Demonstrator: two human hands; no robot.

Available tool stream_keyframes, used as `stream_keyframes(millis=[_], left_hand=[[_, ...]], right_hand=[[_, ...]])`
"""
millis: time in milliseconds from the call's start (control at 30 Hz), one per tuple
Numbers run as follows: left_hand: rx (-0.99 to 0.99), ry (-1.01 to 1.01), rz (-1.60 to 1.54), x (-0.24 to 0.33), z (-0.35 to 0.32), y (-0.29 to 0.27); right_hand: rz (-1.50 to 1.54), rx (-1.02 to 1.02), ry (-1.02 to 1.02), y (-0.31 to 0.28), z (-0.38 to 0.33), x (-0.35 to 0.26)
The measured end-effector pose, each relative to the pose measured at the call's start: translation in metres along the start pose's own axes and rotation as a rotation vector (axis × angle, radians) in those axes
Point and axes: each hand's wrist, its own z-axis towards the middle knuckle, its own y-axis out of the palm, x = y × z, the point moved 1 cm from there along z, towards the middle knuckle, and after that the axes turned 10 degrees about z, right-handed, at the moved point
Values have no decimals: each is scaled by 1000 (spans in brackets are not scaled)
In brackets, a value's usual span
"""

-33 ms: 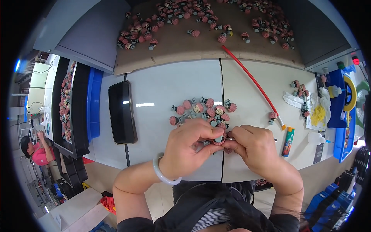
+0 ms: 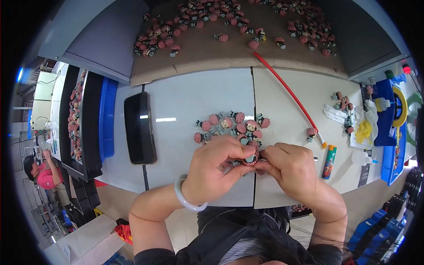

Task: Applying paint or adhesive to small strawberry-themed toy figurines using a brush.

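A small figurine (image 2: 250,161) with pink knobbly hair is pinched between the thumb and fingers of my left hand (image 2: 218,163). My right hand (image 2: 289,168) is closed close against it, fingertips meeting the figurine's right side. Whatever those fingers grip is mostly hidden; a small dark tip (image 2: 315,159) shows just past the hand, and I cannot tell whether it belongs to a held tool. Just beyond my hands, several similar figurines (image 2: 226,123) lie in a loose group on the white table (image 2: 185,97).
A black phone (image 2: 140,128) lies to the left. On the right are a red-handled brush (image 2: 287,87), a lone figurine (image 2: 312,133), a lighter (image 2: 329,162) and a white bottle (image 2: 361,158). Many figurines cover a brown cardboard shelf (image 2: 247,55) at the back. A co-worker (image 2: 44,176) sits far left.
My right fingers have shifted very slightly beside the figurine. My left hand and the things on the table stay as they were.
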Motion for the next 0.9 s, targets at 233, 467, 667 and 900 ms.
stream_keyframes(millis=[233, 467, 667, 900], left_hand=[[11, 29, -18, 2, 1, 1], [-31, 51, 16, 1, 2, -1], [-73, -20, -73, 4, -1, -3], [-68, 21, -24, 4, 2, -3]], right_hand=[[113, -15, 72, 1, 0, 3], [61, 1, 24, 0, 0, 0], [41, -8, -22, -2, 1, 0], [54, -3, -33, -3, 0, 0]])
